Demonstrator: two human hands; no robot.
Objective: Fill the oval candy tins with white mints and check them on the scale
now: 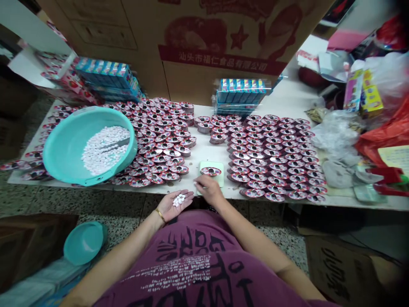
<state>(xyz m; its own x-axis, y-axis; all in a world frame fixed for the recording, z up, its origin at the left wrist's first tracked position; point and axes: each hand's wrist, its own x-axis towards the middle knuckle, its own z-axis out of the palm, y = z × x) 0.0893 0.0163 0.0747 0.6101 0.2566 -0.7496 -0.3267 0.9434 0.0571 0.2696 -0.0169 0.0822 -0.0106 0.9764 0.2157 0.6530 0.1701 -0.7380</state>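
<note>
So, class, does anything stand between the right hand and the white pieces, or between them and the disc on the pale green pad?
Nothing visible blocks the right hand from the white pieces on the open left hand. Only the right hand's fingers lie between the pieces and the disc on the pale green pad.

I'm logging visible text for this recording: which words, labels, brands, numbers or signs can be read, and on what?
"汕头市福仁食品有限公司": large cardboard box.
Lettering too skewed to read surely: purple shirt, lower-right carton.
Print too small or blurred: red-printed packs, blue boxes, yellow paper.
No numbers legible.
</note>
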